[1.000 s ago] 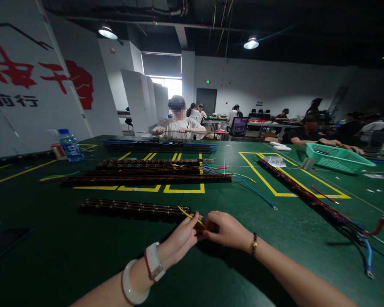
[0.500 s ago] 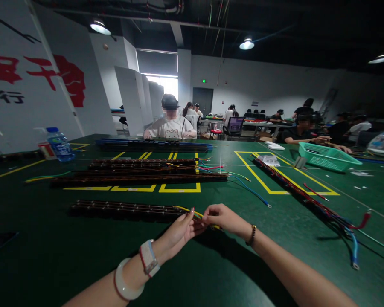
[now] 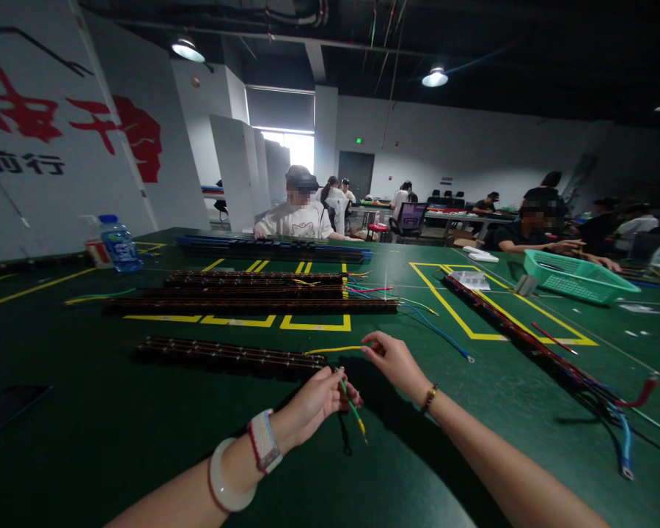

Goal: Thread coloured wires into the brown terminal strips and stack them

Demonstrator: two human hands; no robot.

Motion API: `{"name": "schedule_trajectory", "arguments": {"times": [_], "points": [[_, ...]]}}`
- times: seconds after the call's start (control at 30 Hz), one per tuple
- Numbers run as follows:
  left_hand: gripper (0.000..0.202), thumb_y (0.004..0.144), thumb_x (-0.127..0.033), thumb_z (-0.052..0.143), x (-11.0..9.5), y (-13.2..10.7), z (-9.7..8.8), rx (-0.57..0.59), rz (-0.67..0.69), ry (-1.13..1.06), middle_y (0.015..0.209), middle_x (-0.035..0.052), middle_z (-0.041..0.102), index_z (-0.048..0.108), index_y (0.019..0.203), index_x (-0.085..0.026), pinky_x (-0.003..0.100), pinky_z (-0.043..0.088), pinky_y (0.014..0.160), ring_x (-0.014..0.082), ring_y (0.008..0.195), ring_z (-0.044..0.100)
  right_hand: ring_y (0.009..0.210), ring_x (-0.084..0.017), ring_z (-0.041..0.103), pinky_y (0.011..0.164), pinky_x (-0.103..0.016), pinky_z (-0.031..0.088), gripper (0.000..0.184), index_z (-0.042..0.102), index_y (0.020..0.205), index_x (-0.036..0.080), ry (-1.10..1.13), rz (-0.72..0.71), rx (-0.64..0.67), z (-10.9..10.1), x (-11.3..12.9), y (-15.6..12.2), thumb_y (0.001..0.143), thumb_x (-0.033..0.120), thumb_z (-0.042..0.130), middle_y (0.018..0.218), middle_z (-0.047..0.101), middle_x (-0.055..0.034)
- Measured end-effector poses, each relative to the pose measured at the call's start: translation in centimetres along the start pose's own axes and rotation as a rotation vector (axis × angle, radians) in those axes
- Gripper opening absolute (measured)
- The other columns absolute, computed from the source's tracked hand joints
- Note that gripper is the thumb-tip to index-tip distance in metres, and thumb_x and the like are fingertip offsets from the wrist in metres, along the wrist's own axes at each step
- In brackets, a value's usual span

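Observation:
My left hand (image 3: 320,400) is closed in a pinch on a short green-and-yellow wire (image 3: 353,411) that hangs down from its fingertips just above the green table (image 3: 115,433). My right hand (image 3: 394,359) is farther forward, its fingers pinching the end of a yellow wire (image 3: 333,350) that runs left over the mat. Both hands sit at the right end of a long dark terminal strip (image 3: 228,353) lying across the table in front of me.
More dark strips (image 3: 253,293) with coloured wires lie inside yellow floor markings. A wire bundle (image 3: 533,345) runs along the right, a green basket (image 3: 580,275) beyond it. A water bottle (image 3: 119,247) stands far left. People sit across the table.
My hands were together at the strip's end; now they have parted. The right hand moved forward with the yellow wire, the left hand stayed back with the green-yellow wire.

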State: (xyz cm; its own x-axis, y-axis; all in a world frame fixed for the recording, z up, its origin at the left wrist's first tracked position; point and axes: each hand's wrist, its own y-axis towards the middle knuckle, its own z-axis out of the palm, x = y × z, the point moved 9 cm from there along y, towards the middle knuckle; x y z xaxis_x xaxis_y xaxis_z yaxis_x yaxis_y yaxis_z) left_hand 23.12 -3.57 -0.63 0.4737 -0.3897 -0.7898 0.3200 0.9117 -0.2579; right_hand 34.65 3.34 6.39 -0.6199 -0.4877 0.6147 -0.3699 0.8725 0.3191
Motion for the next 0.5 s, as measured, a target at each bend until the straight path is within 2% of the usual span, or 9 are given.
{"name": "schedule_trajectory", "arguments": {"times": [0.1, 0.27, 0.33, 0.4, 0.5], "points": [[0.013, 0.093, -0.025, 0.041, 0.2, 0.0, -0.7, -0.080, -0.002, 0.069, 0.067, -0.0003, 0.054, 0.042, 0.086, -0.015, 0.026, 0.046, 0.065, 0.0091, 0.058, 0.055, 0.075, -0.013, 0.056, 0.068, -0.023, 0.041, 0.011, 0.061, 0.086, 0.018, -0.145, -0.102, -0.064, 1.1, -0.8, 1.0, 0.087, 0.026, 0.054, 0.081, 0.062, -0.0020], [0.017, 0.095, -0.029, 0.037, 0.2, 0.0, -0.9, -0.093, -0.015, 0.159, 0.063, -0.0029, 0.049, 0.041, 0.085, -0.016, 0.022, 0.041, 0.059, 0.0072, 0.054, 0.050, 0.079, -0.014, 0.055, 0.070, -0.025, 0.042, 0.016, 0.064, 0.084, 0.018, -0.337, -0.144, 0.013, 3.6, -1.9, 2.0, 0.089, 0.028, 0.053, 0.085, 0.060, -0.0046], [0.017, 0.095, -0.029, 0.036, 0.2, 0.2, -1.0, -0.092, -0.017, 0.170, 0.062, -0.0037, 0.048, 0.040, 0.085, -0.016, 0.022, 0.040, 0.058, 0.0068, 0.052, 0.048, 0.088, -0.018, 0.054, 0.077, -0.029, 0.041, 0.015, 0.067, 0.087, 0.021, -0.420, -0.186, -0.031, 3.4, -1.4, 1.8, 0.087, 0.031, 0.057, 0.095, 0.060, -0.0069], [0.017, 0.094, -0.030, 0.038, 0.3, 0.4, -1.2, -0.082, -0.014, 0.170, 0.060, -0.0043, 0.047, 0.040, 0.084, -0.016, 0.022, 0.039, 0.058, 0.0067, 0.051, 0.046, 0.101, -0.021, 0.050, 0.085, -0.034, 0.039, 0.016, 0.068, 0.096, 0.024, -0.434, -0.244, -0.126, 2.2, -0.5, 1.0, 0.086, 0.033, 0.059, 0.107, 0.057, -0.0081], [0.024, 0.089, -0.039, 0.048, 0.6, 0.8, -1.5, -0.049, -0.006, 0.177, 0.060, -0.0051, 0.046, 0.039, 0.082, -0.017, 0.022, 0.039, 0.058, 0.0065, 0.051, 0.044, 0.102, -0.020, 0.048, 0.089, -0.035, 0.038, 0.021, 0.063, 0.106, 0.022, -0.331, -0.318, -0.196, 0.5, 1.1, -0.8, 0.089, 0.031, 0.053, 0.108, 0.056, -0.0084]]}}
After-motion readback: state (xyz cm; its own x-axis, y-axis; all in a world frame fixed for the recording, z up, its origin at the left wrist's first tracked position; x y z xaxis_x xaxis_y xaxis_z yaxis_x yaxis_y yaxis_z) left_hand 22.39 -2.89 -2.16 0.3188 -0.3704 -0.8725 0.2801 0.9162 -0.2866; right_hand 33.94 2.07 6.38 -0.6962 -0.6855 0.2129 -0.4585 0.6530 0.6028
